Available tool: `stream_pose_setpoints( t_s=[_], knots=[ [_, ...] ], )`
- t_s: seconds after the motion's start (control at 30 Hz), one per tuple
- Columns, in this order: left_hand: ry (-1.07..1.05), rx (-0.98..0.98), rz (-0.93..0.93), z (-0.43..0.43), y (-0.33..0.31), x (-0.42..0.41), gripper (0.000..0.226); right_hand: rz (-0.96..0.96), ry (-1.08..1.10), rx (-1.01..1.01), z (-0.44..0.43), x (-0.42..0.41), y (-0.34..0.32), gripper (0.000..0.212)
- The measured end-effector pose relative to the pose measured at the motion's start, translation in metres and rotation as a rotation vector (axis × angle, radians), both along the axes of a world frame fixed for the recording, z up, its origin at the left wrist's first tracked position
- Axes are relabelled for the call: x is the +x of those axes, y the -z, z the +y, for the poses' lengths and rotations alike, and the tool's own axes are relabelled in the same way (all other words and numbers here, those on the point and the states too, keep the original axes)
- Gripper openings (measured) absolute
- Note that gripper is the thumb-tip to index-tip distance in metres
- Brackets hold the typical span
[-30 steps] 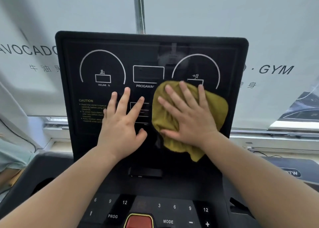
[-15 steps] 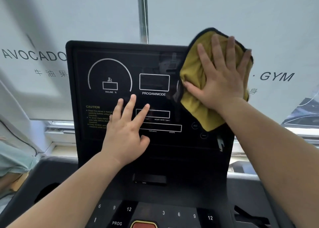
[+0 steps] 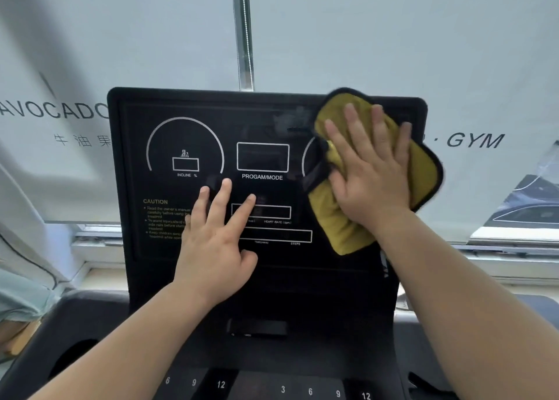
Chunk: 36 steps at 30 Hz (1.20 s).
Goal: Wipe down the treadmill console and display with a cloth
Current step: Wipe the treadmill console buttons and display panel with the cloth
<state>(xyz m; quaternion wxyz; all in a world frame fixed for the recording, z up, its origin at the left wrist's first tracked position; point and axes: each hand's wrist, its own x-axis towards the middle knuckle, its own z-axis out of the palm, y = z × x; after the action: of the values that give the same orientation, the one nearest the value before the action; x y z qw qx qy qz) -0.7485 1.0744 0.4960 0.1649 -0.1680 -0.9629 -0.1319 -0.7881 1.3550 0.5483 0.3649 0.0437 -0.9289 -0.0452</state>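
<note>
The black treadmill display panel (image 3: 169, 121) stands upright in front of me, with white dials and boxes marked INCLINE and PROGAM/MODE. My right hand (image 3: 370, 169) presses a yellow cloth with a black edge (image 3: 338, 227) flat against the panel's upper right, covering the right dial. My left hand (image 3: 216, 239) lies flat on the panel's lower middle with its fingers spread, holding nothing. Below the panel is the console's button strip (image 3: 284, 389) with speed and incline numbers.
A white window blind (image 3: 332, 30) printed with AVOCADO and GYM hangs behind the display, split by a metal pole (image 3: 245, 36). A cup-holder recess (image 3: 72, 357) sits in the grey console at lower left. A window sill (image 3: 490, 251) runs behind.
My right hand carried the cloth from the panel's middle up to the top right corner, then slid slightly down and left. My left hand stayed flat on the panel.
</note>
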Motion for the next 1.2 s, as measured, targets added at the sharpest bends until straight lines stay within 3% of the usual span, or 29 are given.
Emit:
stream_pose_setpoints(
  t_s=[0.23, 0.43, 0.63, 0.93, 1.1, 1.2],
  knots=[
    [0.027, 0.068, -0.075, -0.002, -0.008, 0.002, 0.086, -0.015, 0.233, -0.303, -0.026, -0.011, -0.027, 0.075],
    [0.047, 0.094, -0.089, -0.009, -0.01, 0.001, 0.083, -0.038, 0.007, 0.055, -0.104, -0.041, -0.037, 0.073],
    [0.065, 0.087, -0.075, -0.017, -0.01, -0.001, 0.076, -0.037, -0.104, 0.213, -0.072, -0.027, -0.018, 0.084],
    [0.077, 0.158, -0.105, -0.013, -0.009, 0.002, 0.079, -0.021, 0.101, -0.049, 0.028, 0.025, 0.023, 0.092],
    [0.117, 0.153, -0.158, -0.018, -0.012, 0.004, 0.078, -0.062, 0.187, -0.21, 0.014, 0.014, -0.007, 0.097],
    [0.127, 0.175, -0.148, -0.019, -0.013, 0.004, 0.076, -0.068, 0.14, -0.169, -0.018, -0.005, -0.03, 0.103]
  ],
)
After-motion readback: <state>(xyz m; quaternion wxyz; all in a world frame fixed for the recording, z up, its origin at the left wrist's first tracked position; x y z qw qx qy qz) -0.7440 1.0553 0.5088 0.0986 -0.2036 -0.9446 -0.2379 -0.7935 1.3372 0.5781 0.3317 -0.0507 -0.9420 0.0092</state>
